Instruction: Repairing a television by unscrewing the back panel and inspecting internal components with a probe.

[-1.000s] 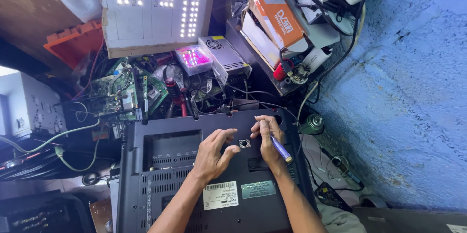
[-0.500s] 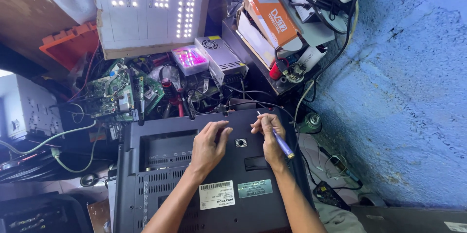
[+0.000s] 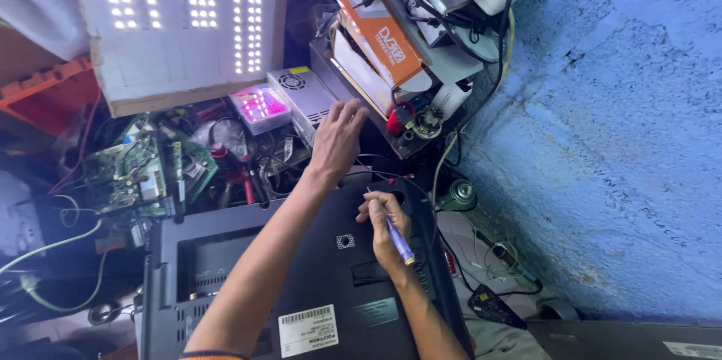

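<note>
Television back cover [image 3: 226, 270], black ribbed plastic with vent slots and a white label, lies flat under your arms and is the largest thing here. Behind it stands a white LED backlight panel [image 3: 188, 22], lit in neat dotted rows. A stack of receiver boxes [image 3: 391, 37], one orange, leans at the right with cables hanging from it. A green circuit board [image 3: 128, 172] lies at the left among loose wires.

Your left hand [image 3: 337, 138] reaches beyond the cover with fingers spread and holds nothing, just beside a perforated metal power supply [image 3: 301, 93]. Your right hand [image 3: 382, 221] rests on the cover and grips a slim purple-handled screwdriver [image 3: 392, 231], its tip near the top edge.

I think the risk is the tangled cables: your reaching arm could catch one and pull the leaning boxes down. The thin tip could also slip on the smooth plastic.
</note>
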